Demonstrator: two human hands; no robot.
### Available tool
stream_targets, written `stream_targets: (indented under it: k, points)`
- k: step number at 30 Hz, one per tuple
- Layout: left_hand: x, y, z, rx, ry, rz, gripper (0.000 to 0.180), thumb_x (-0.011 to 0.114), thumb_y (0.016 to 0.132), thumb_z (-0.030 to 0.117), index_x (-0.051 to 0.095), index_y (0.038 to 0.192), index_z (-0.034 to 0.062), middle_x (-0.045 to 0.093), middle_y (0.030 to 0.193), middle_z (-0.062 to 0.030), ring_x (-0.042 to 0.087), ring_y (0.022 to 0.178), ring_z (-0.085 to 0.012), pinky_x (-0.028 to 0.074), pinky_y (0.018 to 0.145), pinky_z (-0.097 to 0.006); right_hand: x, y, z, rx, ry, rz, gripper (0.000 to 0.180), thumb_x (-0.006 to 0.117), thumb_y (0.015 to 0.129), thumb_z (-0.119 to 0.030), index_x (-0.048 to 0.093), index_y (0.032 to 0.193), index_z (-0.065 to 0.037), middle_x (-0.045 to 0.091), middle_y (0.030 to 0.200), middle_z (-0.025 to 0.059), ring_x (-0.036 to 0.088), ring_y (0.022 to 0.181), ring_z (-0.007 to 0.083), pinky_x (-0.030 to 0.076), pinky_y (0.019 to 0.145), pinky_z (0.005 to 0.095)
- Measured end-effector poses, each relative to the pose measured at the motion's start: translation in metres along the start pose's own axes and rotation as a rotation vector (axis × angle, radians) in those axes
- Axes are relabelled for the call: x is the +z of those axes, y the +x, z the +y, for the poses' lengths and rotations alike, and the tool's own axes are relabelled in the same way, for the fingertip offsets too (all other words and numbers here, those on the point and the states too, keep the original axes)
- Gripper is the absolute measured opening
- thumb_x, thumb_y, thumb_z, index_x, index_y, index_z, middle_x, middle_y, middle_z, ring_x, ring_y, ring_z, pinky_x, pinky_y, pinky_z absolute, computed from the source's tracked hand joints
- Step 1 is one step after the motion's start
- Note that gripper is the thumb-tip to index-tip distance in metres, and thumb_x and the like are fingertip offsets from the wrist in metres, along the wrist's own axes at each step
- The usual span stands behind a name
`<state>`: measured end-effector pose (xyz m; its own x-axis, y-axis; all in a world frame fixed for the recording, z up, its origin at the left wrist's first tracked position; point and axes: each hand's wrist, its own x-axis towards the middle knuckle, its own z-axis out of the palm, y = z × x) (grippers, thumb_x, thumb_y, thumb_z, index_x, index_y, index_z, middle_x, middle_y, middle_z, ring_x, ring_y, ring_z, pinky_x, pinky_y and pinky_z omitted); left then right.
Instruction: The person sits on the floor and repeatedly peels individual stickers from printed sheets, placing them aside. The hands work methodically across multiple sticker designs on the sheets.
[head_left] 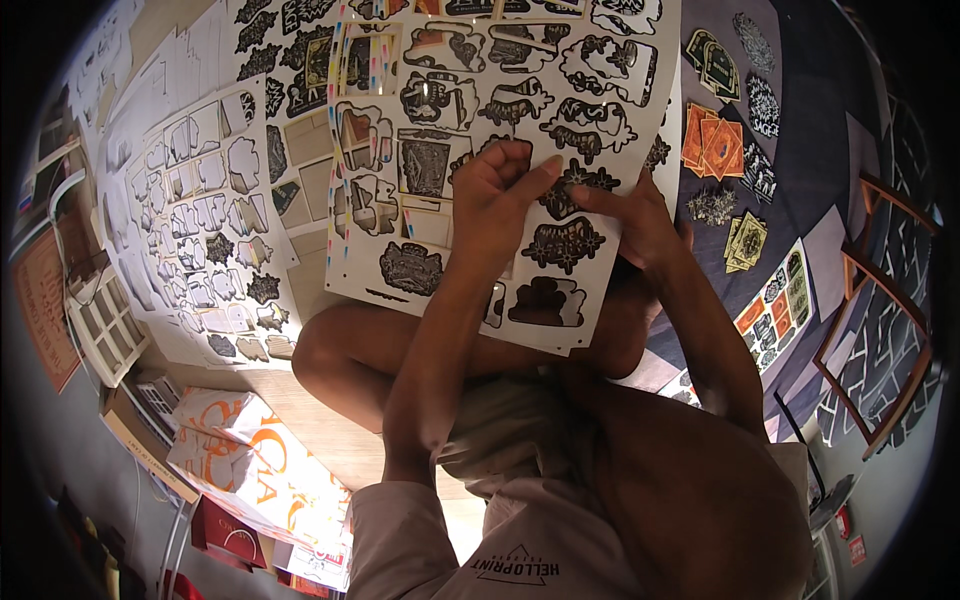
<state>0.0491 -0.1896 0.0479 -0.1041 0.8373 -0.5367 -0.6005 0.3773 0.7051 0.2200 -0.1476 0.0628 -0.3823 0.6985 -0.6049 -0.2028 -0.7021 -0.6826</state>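
A large white sticker sheet (pixel 470 270) with black-edged die-cut stickers rests over my crossed legs. Several of its shapes are bare cut-outs. My left hand (pixel 495 205) lies over the middle of the sheet, fingers curled in and thumb pointing right, beside a black ornate sticker (pixel 565 190); whether anything is pinched in it is hidden. My right hand (pixel 645 220) grips the sheet's right edge, its thumb on the front near that same sticker and its other fingers mostly out of sight behind. Another black sticker (pixel 562 245) sits on the sheet just below.
Left lies another sheet (pixel 190 210) with many cut-outs. On the dark cloth at right are piles of green-black stickers (pixel 712 65), orange stickers (pixel 712 145) and yellow stickers (pixel 745 242). A wooden frame (pixel 850 330) stands far right; a white-and-orange bag (pixel 240 450) is lower left.
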Motion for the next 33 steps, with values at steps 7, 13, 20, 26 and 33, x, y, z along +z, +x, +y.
stream_targets:
  k: [7, 13, 20, 26, 33]
  points:
    - [0.005, 0.000, -0.001, 0.056, 0.177, 0.048, 0.017, 0.077, 0.088, 0.008, 0.063, 0.093, -0.0022, 0.069, 0.079, -0.0030, 0.057, 0.067, -0.0031, 0.043, 0.059, -0.019, -0.006, -0.001, 0.005, -0.035, -0.134, 0.089, 0.046, 0.080, 0.084, -0.013, 0.062, 0.122, 0.003, 0.072, 0.109, 0.0133, 0.071, 0.094, 0.0198, 0.059, 0.082, 0.0318]
    - [0.010, 0.000, -0.009, 0.192, 0.191, 0.088, 0.022, 0.080, 0.086, 0.009, 0.059, 0.084, 0.0010, 0.062, 0.070, 0.0023, 0.046, 0.061, -0.0004, 0.033, 0.053, -0.019, 0.002, -0.006, 0.003, -0.065, -0.213, 0.085, 0.048, 0.081, 0.083, -0.016, 0.062, 0.122, 0.003, 0.072, 0.109, 0.0123, 0.071, 0.092, 0.0182, 0.059, 0.081, 0.0314]
    - [0.003, -0.002, -0.006, 0.058, 0.098, 0.050, 0.015, 0.076, 0.089, 0.001, 0.061, 0.091, 0.0028, 0.071, 0.089, -0.0067, 0.066, 0.080, -0.0082, 0.054, 0.074, -0.021, 0.003, -0.005, 0.001, -0.063, -0.163, 0.015, 0.049, 0.082, 0.082, -0.013, 0.061, 0.123, 0.003, 0.071, 0.110, 0.0120, 0.070, 0.095, 0.0178, 0.059, 0.082, 0.0313]
    - [0.004, 0.000, -0.006, 0.090, 0.079, 0.034, 0.015, 0.075, 0.090, 0.004, 0.061, 0.089, 0.0021, 0.069, 0.085, -0.0051, 0.061, 0.074, -0.0060, 0.049, 0.066, -0.021, -0.001, -0.004, 0.006, -0.103, -0.096, 0.005, 0.046, 0.082, 0.081, -0.009, 0.062, 0.122, 0.002, 0.071, 0.109, 0.0122, 0.070, 0.094, 0.0184, 0.059, 0.082, 0.0316]
    - [0.006, 0.001, -0.004, 0.112, 0.092, 0.062, 0.018, 0.075, 0.092, 0.008, 0.060, 0.092, -0.0015, 0.069, 0.078, -0.0027, 0.056, 0.067, -0.0029, 0.042, 0.058, -0.019, -0.014, -0.008, 0.001, -0.032, -0.091, 0.008, 0.036, 0.079, 0.087, -0.010, 0.067, 0.118, 0.003, 0.074, 0.105, 0.0114, 0.071, 0.090, 0.0160, 0.059, 0.079, 0.0298]
